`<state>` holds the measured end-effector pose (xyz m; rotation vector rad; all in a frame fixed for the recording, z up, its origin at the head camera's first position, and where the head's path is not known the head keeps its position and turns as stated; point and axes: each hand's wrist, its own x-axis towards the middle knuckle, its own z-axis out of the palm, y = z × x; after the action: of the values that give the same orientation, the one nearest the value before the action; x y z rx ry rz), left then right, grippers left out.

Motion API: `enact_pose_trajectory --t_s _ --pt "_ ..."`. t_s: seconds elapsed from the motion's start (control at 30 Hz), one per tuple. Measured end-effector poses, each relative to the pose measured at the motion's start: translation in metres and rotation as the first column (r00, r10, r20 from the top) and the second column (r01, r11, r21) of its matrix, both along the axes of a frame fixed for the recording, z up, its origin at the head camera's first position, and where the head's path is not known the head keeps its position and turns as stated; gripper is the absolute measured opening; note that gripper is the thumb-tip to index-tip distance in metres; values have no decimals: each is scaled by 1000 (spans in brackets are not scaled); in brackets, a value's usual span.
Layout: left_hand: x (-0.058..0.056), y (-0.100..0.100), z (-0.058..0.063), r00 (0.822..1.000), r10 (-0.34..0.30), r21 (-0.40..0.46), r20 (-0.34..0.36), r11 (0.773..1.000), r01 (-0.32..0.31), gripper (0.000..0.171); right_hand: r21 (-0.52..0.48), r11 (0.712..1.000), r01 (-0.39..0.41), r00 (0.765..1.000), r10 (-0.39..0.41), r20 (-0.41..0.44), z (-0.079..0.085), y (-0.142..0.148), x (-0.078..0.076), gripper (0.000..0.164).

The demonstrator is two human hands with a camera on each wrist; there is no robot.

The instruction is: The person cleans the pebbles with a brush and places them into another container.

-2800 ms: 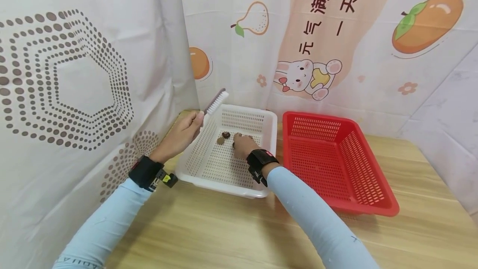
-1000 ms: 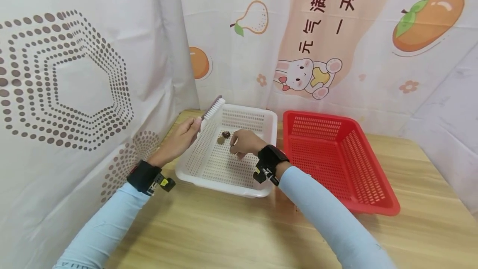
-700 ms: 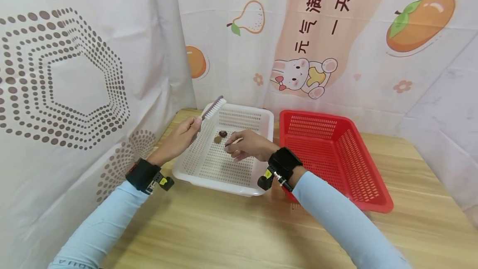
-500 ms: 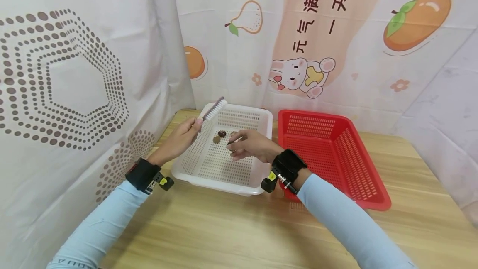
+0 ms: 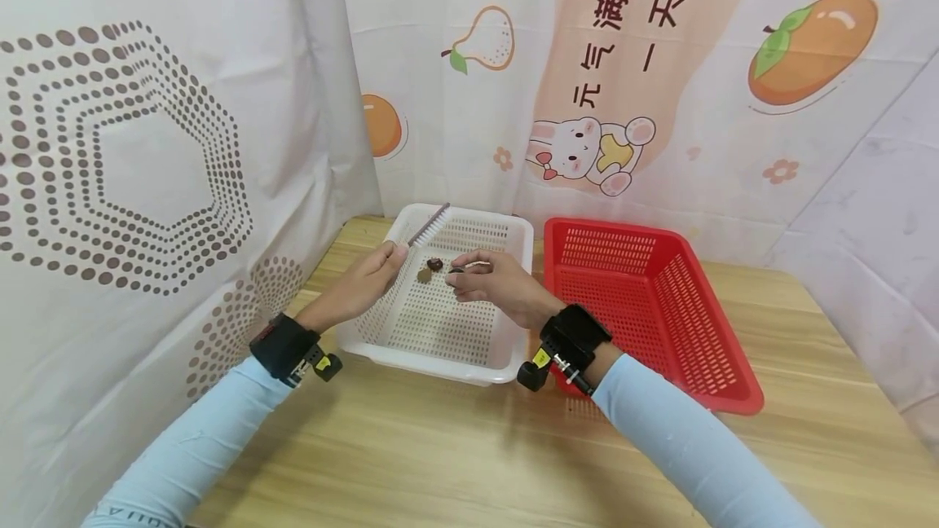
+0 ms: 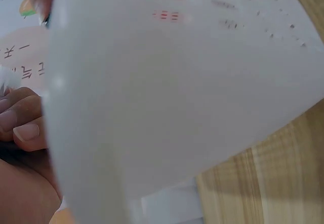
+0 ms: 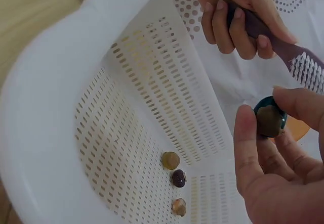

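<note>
My left hand [image 5: 367,283] grips the purple handle of a white-bristled brush [image 5: 430,225] above the white basket's left side; the right wrist view shows the fingers wrapped round the handle [image 7: 260,27]. Fingertips of my right hand [image 5: 506,288] pinch a small glossy round piece [image 7: 269,120], dark teal with a rough brown face. That hand is over the white basket [image 5: 440,369], close to the brush. Beneath lie small rounded pieces: a yellow-brown one [image 7: 170,160], a dark purple one [image 7: 178,178] and an orange-white one [image 7: 179,207]. In the left wrist view the basket wall fills most of the picture.
A red slotted basket [image 5: 623,308] stands to the right of the white one on the wooden table [image 5: 411,446]. Printed white curtains [image 5: 440,129] hang behind and along the left side.
My right hand has risen from the basket floor and turned, bringing up the pinched piece. My left hand has lowered the brush and tilted its head further right, nearer my right hand.
</note>
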<state>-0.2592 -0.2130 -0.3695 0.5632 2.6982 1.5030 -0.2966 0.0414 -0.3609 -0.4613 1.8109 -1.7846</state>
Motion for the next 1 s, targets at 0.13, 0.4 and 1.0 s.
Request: enact_pose_trajectory --t_s 0.13,0.4,1.0 --pt "1 2 -4 1000 -4 -26 10 1000 5 38 7 1000 19 1000 -19 -14 -1 -1 1 30" --pt "17 12 12 999 -26 -47 27 999 28 31 86 994 60 995 -53 -82 -2 3 7 25" --pt "7 8 -18 998 -55 -52 -3 997 55 37 -58 998 35 999 -35 -4 -7 2 10 30"
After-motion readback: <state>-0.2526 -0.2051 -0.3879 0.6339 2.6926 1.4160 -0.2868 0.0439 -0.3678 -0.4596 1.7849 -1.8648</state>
